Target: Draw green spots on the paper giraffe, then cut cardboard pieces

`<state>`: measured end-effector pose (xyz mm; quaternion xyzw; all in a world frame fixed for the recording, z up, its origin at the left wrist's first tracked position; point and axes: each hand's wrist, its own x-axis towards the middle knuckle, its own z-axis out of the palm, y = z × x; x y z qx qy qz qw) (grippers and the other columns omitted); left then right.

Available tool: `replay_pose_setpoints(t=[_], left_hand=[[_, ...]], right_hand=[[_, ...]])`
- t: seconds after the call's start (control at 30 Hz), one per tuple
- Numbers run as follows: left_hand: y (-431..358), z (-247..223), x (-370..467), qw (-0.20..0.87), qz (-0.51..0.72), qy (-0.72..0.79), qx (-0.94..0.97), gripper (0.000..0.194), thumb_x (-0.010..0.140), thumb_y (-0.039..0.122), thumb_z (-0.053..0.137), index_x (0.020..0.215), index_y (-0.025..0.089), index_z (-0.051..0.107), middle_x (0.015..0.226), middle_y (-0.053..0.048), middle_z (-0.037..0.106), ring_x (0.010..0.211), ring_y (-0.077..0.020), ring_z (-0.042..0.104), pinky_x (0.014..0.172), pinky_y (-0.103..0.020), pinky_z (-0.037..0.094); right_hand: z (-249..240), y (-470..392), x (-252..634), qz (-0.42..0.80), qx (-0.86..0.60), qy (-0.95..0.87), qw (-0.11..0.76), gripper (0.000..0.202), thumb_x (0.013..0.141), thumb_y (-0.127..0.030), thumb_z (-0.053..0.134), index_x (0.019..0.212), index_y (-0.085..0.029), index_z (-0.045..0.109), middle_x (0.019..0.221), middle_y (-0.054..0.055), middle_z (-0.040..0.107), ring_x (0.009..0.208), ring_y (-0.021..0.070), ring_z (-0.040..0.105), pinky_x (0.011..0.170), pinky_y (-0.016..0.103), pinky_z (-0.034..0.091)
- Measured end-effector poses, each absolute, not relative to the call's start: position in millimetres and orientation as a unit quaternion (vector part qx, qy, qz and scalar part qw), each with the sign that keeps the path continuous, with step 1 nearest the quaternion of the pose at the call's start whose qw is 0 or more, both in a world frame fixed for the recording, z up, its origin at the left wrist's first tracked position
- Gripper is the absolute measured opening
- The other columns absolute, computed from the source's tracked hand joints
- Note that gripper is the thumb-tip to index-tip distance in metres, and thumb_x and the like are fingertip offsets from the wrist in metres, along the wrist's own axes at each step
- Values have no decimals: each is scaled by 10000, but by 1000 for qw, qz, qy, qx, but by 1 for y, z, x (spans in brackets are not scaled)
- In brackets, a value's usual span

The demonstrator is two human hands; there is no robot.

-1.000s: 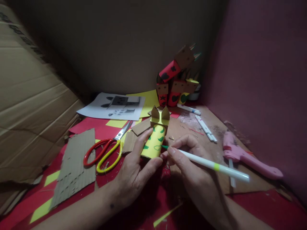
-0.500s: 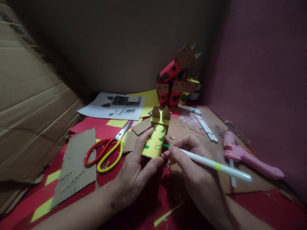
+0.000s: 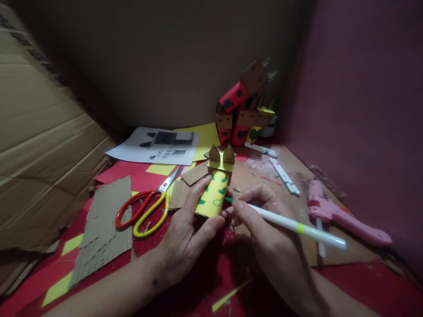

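Barely anything changes over the last second: the left hand (image 3: 185, 237) keeps its place, fingers along one side of the yellow tube (image 3: 210, 208) and thumb at its near end, gripping it steady, while the right hand (image 3: 264, 224) stays closed around a white marker (image 3: 287, 223) in a pen grip. The tube sits in the middle of the work area, between the two hands, its cardboard head (image 3: 220, 168) with two pointed ears turned away from the person. The marker's green tip (image 3: 228, 200) remains at the tube's right edge, beside a green outline (image 3: 217, 203) near the lower end; whether the tip touches the paper cannot be told. That outline is as hollow as it was a second ago, whereas the other green marks look mostly filled, so the colouring seems to be at a pause or a very slow stroke, with this one shape incomplete. Around the hands, too, everything lies where it did: the scissors (image 3: 163, 188) on the left, the printed sheet (image 3: 181, 155) farther back, the pink glue gun (image 3: 346, 223) on the right, and the decorated figures (image 3: 234, 97) stacked against the back wall.
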<state>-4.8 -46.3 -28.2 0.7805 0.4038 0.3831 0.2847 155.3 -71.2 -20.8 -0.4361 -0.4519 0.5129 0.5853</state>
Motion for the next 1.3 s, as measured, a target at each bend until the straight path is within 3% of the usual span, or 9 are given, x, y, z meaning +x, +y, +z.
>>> replay_pose_setpoints(t=[0.33,0.8,0.9,1.07,1.3], left_hand=[[-46,-29,-3,289,381,410,777,532,940,352,459,1415,251,239,1340,-63,546,1165,-211,567,959,-334,487],[-46,-27,-3,308,381,406,771,529,947,333,459,1420,270,231,1355,-40,539,1182,-198,558,962,-297,485],[-46,-27,-3,306,383,407,771,533,943,329,467,1422,274,239,1365,-41,530,1212,-216,534,966,-315,486],[-45,-27,-4,301,387,409,770,535,936,332,478,1419,278,253,1362,-43,532,1234,-232,515,969,-334,486],[-46,-28,-4,312,387,404,768,543,936,329,467,1427,272,241,1346,-56,544,1185,-237,554,948,-355,499]], right_hand=[[-22,-71,155,520,-437,-449,581,130,857,-349,611,835,-236,551,739,-28,638,638,120,597,497,211,442],[-22,-74,156,541,-426,-452,567,126,869,-345,596,829,-239,540,711,-35,594,638,119,576,492,211,412],[-21,-75,156,544,-419,-454,568,140,866,-348,600,818,-234,537,740,-27,605,611,105,545,483,210,391],[-20,-75,156,568,-386,-452,570,134,868,-323,601,803,-232,526,623,-61,514,519,73,447,460,195,342],[-20,-73,155,536,-425,-449,575,126,859,-348,602,823,-240,549,709,-30,599,603,112,541,475,208,389]])
